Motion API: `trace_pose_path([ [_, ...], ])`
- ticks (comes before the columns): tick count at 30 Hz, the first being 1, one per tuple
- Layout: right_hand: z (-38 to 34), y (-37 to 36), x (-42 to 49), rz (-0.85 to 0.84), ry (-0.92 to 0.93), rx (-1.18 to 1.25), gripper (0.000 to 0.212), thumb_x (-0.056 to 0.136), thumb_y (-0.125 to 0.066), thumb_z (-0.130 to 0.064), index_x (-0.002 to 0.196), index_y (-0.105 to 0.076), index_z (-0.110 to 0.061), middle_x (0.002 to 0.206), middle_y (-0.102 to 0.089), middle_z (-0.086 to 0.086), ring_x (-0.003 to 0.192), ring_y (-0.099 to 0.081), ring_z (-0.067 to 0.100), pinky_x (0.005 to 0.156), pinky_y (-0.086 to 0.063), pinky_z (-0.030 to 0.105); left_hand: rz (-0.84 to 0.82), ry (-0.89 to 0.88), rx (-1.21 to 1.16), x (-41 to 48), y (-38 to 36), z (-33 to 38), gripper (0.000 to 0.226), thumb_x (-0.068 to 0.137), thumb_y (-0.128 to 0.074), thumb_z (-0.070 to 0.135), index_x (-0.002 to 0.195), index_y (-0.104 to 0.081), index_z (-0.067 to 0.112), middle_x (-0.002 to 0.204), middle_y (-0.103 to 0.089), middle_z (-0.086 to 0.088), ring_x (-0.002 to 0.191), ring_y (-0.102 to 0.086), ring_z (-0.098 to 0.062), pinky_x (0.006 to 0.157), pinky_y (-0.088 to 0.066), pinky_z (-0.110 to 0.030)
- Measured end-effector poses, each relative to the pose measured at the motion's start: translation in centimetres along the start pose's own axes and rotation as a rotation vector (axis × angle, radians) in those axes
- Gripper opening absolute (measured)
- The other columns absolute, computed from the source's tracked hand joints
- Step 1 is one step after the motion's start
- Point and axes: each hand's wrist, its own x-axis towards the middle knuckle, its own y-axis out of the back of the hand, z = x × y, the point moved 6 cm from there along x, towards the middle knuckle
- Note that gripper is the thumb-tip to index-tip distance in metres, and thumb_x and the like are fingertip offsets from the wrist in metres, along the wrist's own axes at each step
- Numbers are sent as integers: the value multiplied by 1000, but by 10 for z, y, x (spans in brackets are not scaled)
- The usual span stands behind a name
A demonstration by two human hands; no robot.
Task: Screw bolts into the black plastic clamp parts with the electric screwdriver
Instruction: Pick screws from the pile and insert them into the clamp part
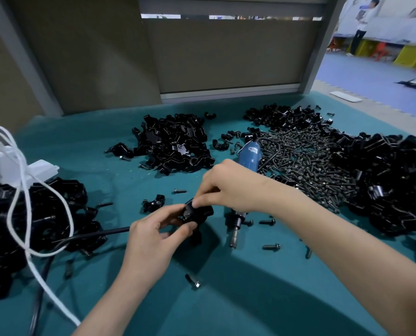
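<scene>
Gripping a black clamp part point(198, 213) from below and from the left, the left hand point(151, 238) curls its thumb and fingers round the piece and holds it just above the green table cover point(226, 306). The right hand point(228, 187) sits over it and pinches at the top of the same part with bent fingertips point(197, 202); whether a bolt is between them cannot be told. Just right of both hands the electric screwdriver point(248, 158) lies on the cover, its blue body partly behind the right hand and its metal tip pointing toward the near edge. Loose bolts point(271, 246) lie scattered around it, one more near the left forearm, and a small clamp piece point(153, 202) rests just left of the held part. Beyond the screwdriver spreads a wide heap of bolts point(306, 161), with a far pile of clamp parts point(175, 144) to its left and a right pile of clamp parts point(384, 185) beside it. At the left edge a third pile point(12, 229) lies under a looped white cord point(27, 197) and a white block point(39, 169), and a black cable point(92, 235) runs out of it toward the left hand.
</scene>
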Motion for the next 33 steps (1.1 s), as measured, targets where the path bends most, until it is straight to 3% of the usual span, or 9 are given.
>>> trace_pose_path([
  [3, 16, -5, -3, 24, -95, 222, 19, 92, -64, -30, 93, -76, -15, 82, -71, 3, 71, -65, 21, 71, -53, 33, 15, -12, 24, -1, 0, 2, 40, 71, -81, 6, 86, -68, 41, 77, -70, 23, 70, -71, -10, 58, -47, -7],
  [6, 28, -20, -9, 2, -247, 625, 20, 90, -66, -28, 91, -74, -11, 82, -70, 3, 62, -65, 18, 60, -56, 26, 22, -12, 22, -1, 0, 1, 38, 71, -81, 8, 86, -68, 40, 78, -70, 22, 70, -70, -8, 59, -48, -7],
  [9, 26, -35, -13, -88, -337, 956, 24, 93, -63, -25, 96, -71, -2, 95, -72, 5, 71, -72, 25, 65, -59, 26, 24, -8, 7, 0, 1, 0, 34, 70, -81, 10, 88, -70, 37, 83, -72, 16, 72, -69, -7, 62, -51, -10],
  [12, 24, -38, -14, -68, -356, 1116, 25, 91, -65, -22, 92, -71, 2, 95, -73, 11, 80, -72, 31, 71, -59, 29, 27, -19, -6, 0, 1, -1, 34, 71, -81, 10, 87, -73, 39, 87, -73, 12, 74, -69, -7, 64, -52, -11],
  [15, 21, -40, -16, -8, -360, 1221, 22, 91, -64, -17, 86, -70, 3, 84, -70, 11, 68, -70, 26, 63, -58, 26, 10, -47, -50, 0, 0, 2, 39, 74, -79, 12, 94, -70, 44, 92, -73, 15, 83, -69, -3, 75, -53, -14],
  [20, 6, -45, -16, 42, -336, 1403, 21, 94, -59, -18, 85, -67, -2, 76, -64, 14, 52, -62, 19, 50, -52, 20, 11, -137, -124, -3, 0, 17, 36, 74, -67, 48, 109, -62, 52, 111, -66, 5, 105, -63, -13, 92, -46, -25],
  [24, -11, -55, -13, 41, -314, 1492, 19, 94, -60, -21, 89, -66, -3, 71, -63, 8, 49, -60, 13, 48, -51, 17, 72, -182, -226, -7, -1, 29, 32, 75, -72, 37, 100, -60, 52, 98, -65, 19, 81, -64, 3, 70, -49, -10],
  [29, -12, -64, -10, 130, -337, 1528, 23, 91, -63, -24, 99, -48, -9, 66, -52, 7, 47, -53, 12, 51, -50, 18, 109, -97, -311, -8, 0, 20, 11, 81, -66, 44, 91, -61, 42, 77, -65, 10, 61, -57, -2, 54, -44, -10],
  [33, -12, -63, -10, 98, -335, 1423, 29, 92, -61, -32, 101, -51, -6, 68, -55, 13, 50, -54, 18, 51, -50, 22, 86, -15, -298, -8, -4, 12, 4, 85, -58, 39, 85, -59, 42, 67, -66, 5, 51, -57, -3, 41, -40, -13],
])
